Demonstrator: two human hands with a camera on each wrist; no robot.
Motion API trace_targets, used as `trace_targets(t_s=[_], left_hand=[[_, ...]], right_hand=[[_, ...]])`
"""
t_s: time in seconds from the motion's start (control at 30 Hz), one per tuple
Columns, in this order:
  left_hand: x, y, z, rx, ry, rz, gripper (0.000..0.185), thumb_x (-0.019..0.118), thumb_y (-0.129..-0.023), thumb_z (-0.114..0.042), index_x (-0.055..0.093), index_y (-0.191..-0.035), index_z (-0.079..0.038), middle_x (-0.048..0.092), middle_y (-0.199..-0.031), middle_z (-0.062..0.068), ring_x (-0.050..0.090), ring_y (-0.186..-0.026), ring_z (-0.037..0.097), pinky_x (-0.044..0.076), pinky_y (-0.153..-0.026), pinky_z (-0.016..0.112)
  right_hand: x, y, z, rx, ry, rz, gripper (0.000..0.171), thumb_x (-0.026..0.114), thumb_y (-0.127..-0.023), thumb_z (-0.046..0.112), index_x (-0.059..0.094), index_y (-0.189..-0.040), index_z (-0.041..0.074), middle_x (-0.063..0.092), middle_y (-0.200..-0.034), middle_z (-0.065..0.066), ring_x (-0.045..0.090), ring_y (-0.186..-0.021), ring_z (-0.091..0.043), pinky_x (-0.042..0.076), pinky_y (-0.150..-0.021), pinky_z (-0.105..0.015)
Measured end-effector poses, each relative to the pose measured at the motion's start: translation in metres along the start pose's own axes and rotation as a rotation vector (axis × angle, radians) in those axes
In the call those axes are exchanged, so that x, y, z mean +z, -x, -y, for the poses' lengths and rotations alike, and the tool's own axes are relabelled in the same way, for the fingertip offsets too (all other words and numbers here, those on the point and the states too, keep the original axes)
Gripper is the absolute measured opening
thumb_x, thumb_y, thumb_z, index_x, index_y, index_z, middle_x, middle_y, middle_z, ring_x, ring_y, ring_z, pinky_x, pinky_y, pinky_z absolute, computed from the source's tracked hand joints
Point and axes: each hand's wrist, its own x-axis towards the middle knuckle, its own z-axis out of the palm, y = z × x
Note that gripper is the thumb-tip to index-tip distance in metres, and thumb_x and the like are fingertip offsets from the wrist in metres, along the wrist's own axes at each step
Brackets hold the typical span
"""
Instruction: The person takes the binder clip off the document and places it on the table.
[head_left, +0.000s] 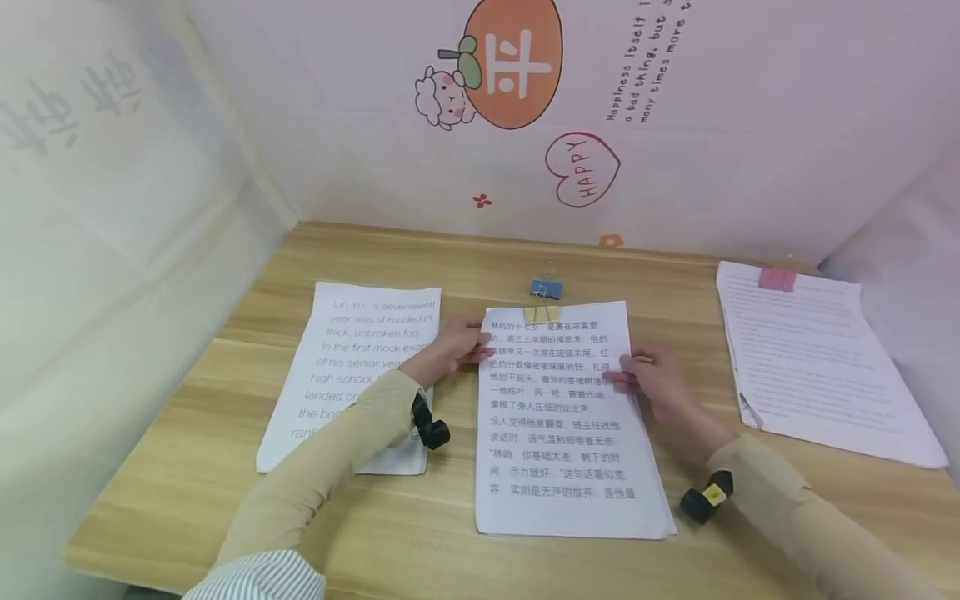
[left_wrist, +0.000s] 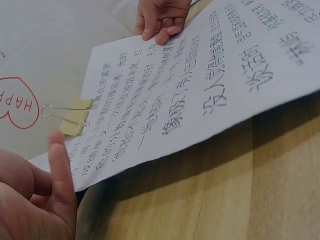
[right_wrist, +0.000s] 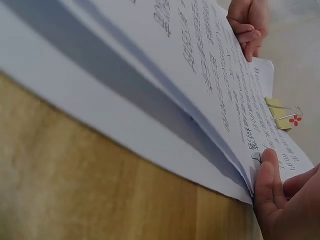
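1. Two hands meet on one stack of printed Chinese pages (head_left: 566, 425), which lies flat on the wooden tabletop (head_left: 225, 467) between them.
2. Our left hand (head_left: 453, 346) pinches the stack's left edge, thumb on top of the sheets.
3. Our right hand (head_left: 652, 379) grips the opposite edge, its fingers (right_wrist: 267, 175) curled against the pages, which lift slightly there in the right wrist view.
4. Just beyond both hands, a yellow binder clip (head_left: 542, 314) bites the stack's top edge; a blue binder clip (head_left: 546, 288) sits just past it.
5. Left of our left hand lies an English printed sheet (head_left: 352, 367); well right of our right hand, a stack with a pink clip (head_left: 813, 358).
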Motion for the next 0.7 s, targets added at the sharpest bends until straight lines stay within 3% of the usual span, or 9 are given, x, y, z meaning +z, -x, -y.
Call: trace_targets(t_s=[0.17,0.3,0.47,0.57,0.7], left_hand=[[-0.003,0.000,0.002,0.022,0.044,-0.012,0.049,0.047,-0.095,0.001,0.037,-0.143,-0.001,0.058,-0.124,0.026,0.068,-0.061,0.009,0.059,-0.060,0.017],[-0.003,0.001,0.005,0.056,0.035,-0.026,0.047,0.045,-0.094,0.003,0.038,-0.141,0.002,0.060,-0.119,0.030,0.069,-0.060,0.011,0.060,-0.062,0.020],[-0.003,0.002,0.010,0.108,-0.008,-0.050,0.041,0.045,-0.094,0.003,0.044,-0.135,0.004,0.062,-0.114,0.029,0.072,-0.070,0.018,0.060,-0.064,0.021],[-0.002,0.003,0.012,0.130,-0.021,-0.066,0.041,0.045,-0.094,0.003,0.044,-0.135,0.005,0.061,-0.115,0.028,0.073,-0.077,0.023,0.060,-0.064,0.022],[0.000,0.003,0.014,0.142,-0.014,-0.069,0.042,0.045,-0.094,0.003,0.043,-0.136,0.005,0.061,-0.116,0.029,0.073,-0.077,0.023,0.060,-0.064,0.022]], right_hand=[[0.003,-0.003,0.003,0.000,0.050,0.037,0.045,0.045,-0.097,0.008,0.034,-0.136,-0.012,0.064,-0.095,-0.006,0.070,-0.075,-0.003,0.060,-0.071,-0.020],[0.005,-0.009,0.004,0.026,0.071,0.058,0.050,0.045,-0.097,0.008,0.028,-0.140,-0.012,0.062,-0.103,-0.012,0.069,-0.075,-0.003,0.059,-0.072,-0.020],[0.006,-0.027,0.015,0.013,0.107,0.090,0.055,0.045,-0.096,0.009,0.023,-0.142,-0.012,0.064,-0.102,-0.010,0.067,-0.076,-0.001,0.058,-0.075,-0.018],[0.007,-0.041,0.025,-0.022,0.125,0.106,0.058,0.046,-0.095,0.007,0.021,-0.143,-0.012,0.061,-0.115,-0.022,0.066,-0.076,-0.001,0.057,-0.077,-0.017],[0.014,-0.059,0.040,-0.060,0.156,0.112,0.065,0.048,-0.093,0.006,0.016,-0.147,-0.007,0.043,-0.138,-0.031,0.065,-0.078,0.000,0.056,-0.081,-0.015]])
